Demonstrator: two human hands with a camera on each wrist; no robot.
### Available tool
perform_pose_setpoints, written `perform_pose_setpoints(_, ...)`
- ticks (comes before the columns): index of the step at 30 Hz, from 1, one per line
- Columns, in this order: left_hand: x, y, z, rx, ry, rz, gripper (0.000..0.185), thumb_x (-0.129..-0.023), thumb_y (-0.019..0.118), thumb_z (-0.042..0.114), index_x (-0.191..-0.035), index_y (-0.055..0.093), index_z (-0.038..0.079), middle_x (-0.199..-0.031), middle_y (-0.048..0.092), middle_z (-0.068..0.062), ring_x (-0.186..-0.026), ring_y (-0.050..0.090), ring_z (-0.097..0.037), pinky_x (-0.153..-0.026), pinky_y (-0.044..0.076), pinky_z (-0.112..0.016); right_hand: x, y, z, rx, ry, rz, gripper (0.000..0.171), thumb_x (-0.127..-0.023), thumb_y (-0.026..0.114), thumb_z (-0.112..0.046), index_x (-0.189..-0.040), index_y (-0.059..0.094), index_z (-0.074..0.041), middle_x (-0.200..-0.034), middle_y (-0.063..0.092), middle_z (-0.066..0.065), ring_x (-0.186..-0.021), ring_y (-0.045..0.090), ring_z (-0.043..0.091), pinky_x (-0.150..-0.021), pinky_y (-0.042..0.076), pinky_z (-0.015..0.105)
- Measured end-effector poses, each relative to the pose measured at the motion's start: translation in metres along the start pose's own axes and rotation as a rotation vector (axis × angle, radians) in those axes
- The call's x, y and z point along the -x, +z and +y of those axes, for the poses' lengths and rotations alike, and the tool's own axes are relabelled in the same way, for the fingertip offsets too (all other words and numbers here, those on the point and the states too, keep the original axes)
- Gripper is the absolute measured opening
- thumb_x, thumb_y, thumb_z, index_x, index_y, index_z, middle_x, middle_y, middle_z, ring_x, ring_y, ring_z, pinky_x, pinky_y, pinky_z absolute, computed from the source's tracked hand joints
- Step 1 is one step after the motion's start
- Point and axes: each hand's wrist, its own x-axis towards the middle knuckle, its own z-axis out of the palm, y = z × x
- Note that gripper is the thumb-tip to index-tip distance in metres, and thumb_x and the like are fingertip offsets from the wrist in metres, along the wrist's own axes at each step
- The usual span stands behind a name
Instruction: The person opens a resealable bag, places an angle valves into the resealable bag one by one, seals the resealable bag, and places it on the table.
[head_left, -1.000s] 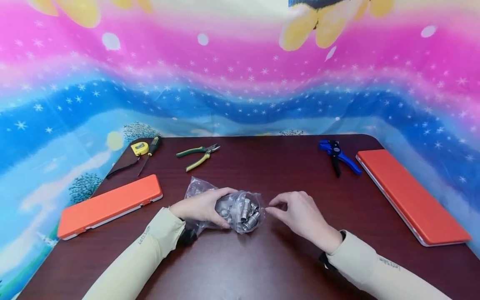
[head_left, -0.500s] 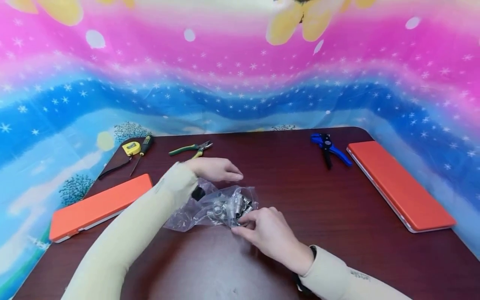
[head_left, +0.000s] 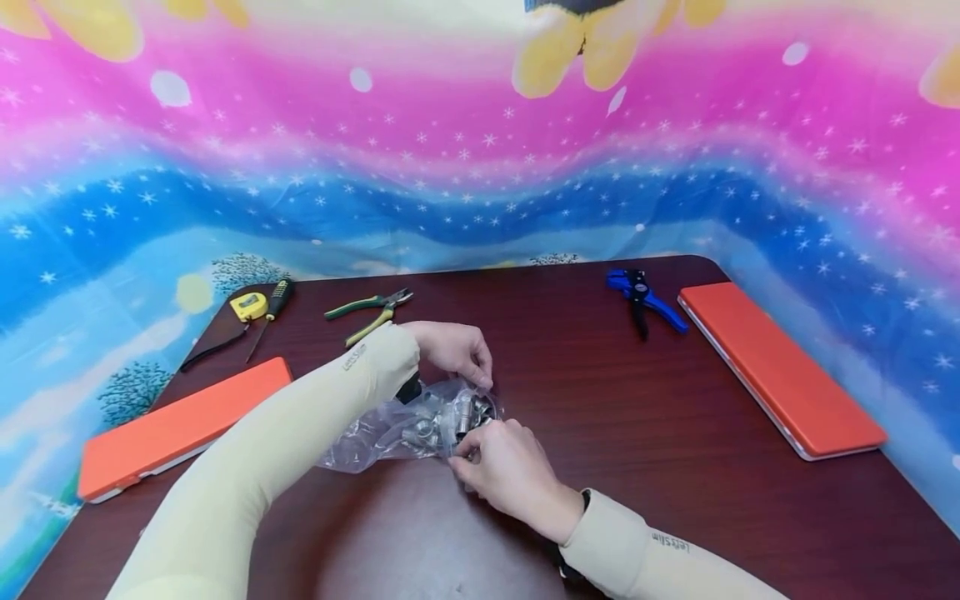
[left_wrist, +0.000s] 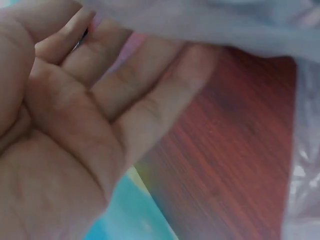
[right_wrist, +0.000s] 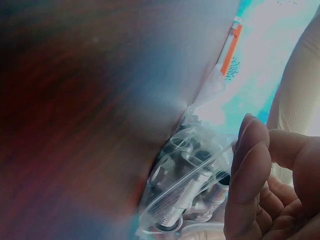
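Head view, bag: clear plastic bag of metal sockets, lying on the dark red bench near its middle.
Head view, left hand: left hand at the bag's far edge, fingers curled down onto the plastic and pinching it.
Head view, right hand: right hand at the bag's near edge, fingertips pinching the plastic beside the sockets.
Head view, other stock: orange case at left; second orange case at right; green-handled pliers, yellow tape measure and screwdriver at far left; blue wire stripper at far right.
Left wrist view: palm and fingers lightly bent, the plastic running across above them; the grip itself is out of frame.
Right wrist view: fingers curled against the bag, the sockets showing through it, bench surface to the left.
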Motion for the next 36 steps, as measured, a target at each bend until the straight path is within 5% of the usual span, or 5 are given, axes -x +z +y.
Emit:
perform_pose_setpoints(9,0.029,0.001,-0.010,0.187,0.019,0.299,0.019,-0.098,0.064,0.022,-0.088,0.076,0.013,-0.074,0.067,-0.003,-0.064,0.058,-0.014,-0.064,0.053,-0.032,0.005,-0.024,0.014,-0.060,0.044,0.075,0.007,-0.088,0.074,-0.014,-0.082,0.073,-0.016,-0.066,0.063,-0.013,-0.051,0.050,-0.003,-0.051,0.044,0.022)
perform_pose_setpoints(17,0.064,-0.001,-0.004,0.501,0.055,0.711,0.021,-0.099,0.063,0.024,-0.099,0.072,0.005,-0.088,0.071,-0.015,-0.077,0.070,-0.030,-0.070,0.059,-0.043,-0.003,-0.074,0.024,-0.076,0.068,0.200,0.006,-0.091,0.073,-0.014,-0.086,0.073,-0.017,-0.061,0.057,-0.008,-0.043,0.038,0.007,-0.046,0.037,0.029)
perform_pose_setpoints(28,0.103,0.009,0.058,0.678,0.386,1.394,0.024,-0.095,0.067,0.021,-0.099,0.071,-0.002,-0.082,0.070,-0.016,-0.070,0.071,-0.025,-0.070,0.059,-0.041,-0.031,-0.152,0.013,-0.056,-0.029,0.447,0.006,-0.091,0.072,-0.008,-0.086,0.073,-0.011,-0.075,0.070,0.002,-0.065,0.062,0.011,-0.057,0.047,0.029)
perform_pose_setpoints(32,0.098,0.020,0.060,0.648,0.416,1.451,0.022,-0.096,0.066,0.020,-0.099,0.071,-0.001,-0.081,0.071,-0.014,-0.071,0.071,-0.024,-0.070,0.059,-0.040,-0.036,-0.161,0.018,-0.095,-0.019,0.457,0.003,-0.092,0.071,-0.011,-0.090,0.073,-0.010,-0.078,0.072,0.002,-0.069,0.067,0.014,-0.061,0.049,0.026)
perform_pose_setpoints(36,0.091,0.028,0.049,0.710,0.375,1.413,0.022,-0.096,0.065,0.020,-0.101,0.071,-0.001,-0.084,0.072,-0.013,-0.074,0.072,-0.024,-0.071,0.059,-0.040,-0.047,-0.151,0.038,-0.352,0.042,0.374,0.018,-0.095,0.069,-0.018,-0.106,0.071,-0.005,-0.086,0.073,0.007,-0.079,0.071,0.021,-0.073,0.056,0.028)
